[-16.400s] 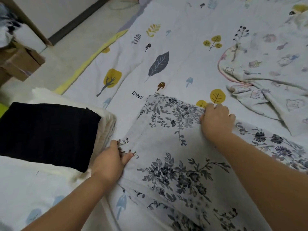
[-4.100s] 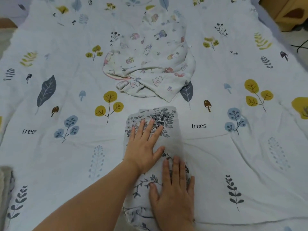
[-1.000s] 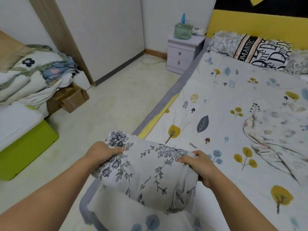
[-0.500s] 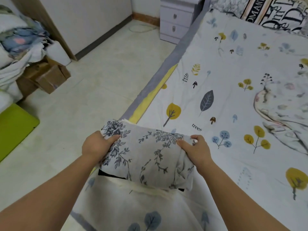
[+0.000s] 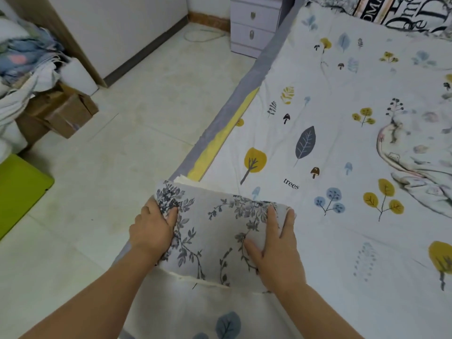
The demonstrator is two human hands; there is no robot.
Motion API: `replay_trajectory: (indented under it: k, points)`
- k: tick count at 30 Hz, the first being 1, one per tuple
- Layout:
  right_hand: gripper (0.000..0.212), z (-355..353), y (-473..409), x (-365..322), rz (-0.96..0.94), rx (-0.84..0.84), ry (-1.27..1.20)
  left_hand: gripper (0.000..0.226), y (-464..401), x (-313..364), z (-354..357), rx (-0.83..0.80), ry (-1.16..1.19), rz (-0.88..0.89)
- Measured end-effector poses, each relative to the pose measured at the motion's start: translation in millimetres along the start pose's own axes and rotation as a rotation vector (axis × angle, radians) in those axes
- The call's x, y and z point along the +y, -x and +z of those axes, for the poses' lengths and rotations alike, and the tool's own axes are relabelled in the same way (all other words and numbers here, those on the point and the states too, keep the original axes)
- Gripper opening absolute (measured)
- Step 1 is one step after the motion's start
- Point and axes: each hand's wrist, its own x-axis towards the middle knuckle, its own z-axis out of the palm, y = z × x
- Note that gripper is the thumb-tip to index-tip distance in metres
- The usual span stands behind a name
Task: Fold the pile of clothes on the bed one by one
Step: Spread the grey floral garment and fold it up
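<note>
We see the folded floral garment at the near-left corner of the bed, just beside the bed's yellow-and-grey edge, and it lies on top of a stack of folded clothes, of which only a cream layer shows behind and below it. The left hand holds the left end of the floral garment, with the thumb on top of the cloth and the other fingers out of sight under or behind the edge. The right hand lies on the right end with its fingers nearly straight and spread, pressing the cloth down; we cannot tell if the fingertips wrap over the far edge. We judge that the step in hand is the putting down of this finished piece on the stack, not the folding itself, because the garment is already a compact rectangle. The next move, as we think, calls for letting go with both hands without pulling the folds open, maybe with a light press to make the piece flat and square with the stack. Then the hands must go to the far right of the floral garment, where a crumpled cartoon-print garment lies well apart on the bed and is not yet folded. Beyond the bed's edge we see the floor, a cardboard box and a nightstand.
</note>
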Motion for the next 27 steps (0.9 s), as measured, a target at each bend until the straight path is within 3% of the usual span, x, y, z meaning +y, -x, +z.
replay_trajectory:
  k: [1,3,6,9,12,21,27]
  points:
    - [0.085,-2,1,-3,0.015,0.019,0.092,0.066,1,3,-3,0.009,-0.027,-0.018]
    - [0.084,-7,5,-22,0.027,0.228,0.295,0.072,6,12,-16,0.113,-0.060,0.042]
    - [0.074,-7,11,-51,-0.073,0.535,0.333,0.070,20,31,-28,0.315,-0.054,0.402]
    - [0.074,16,4,-41,-0.150,0.436,0.367,0.064,27,37,-7,0.205,-0.220,0.656]
    - [0.074,36,-12,-12,-0.136,0.310,0.427,0.066,16,32,20,0.057,-0.221,0.618]
    - [0.072,50,-33,0,-0.159,0.343,0.382,0.077,-5,34,43,0.051,-0.194,0.599]
    - [0.069,32,-24,-8,-0.121,0.302,0.380,0.076,8,49,17,-0.102,-0.320,0.551]
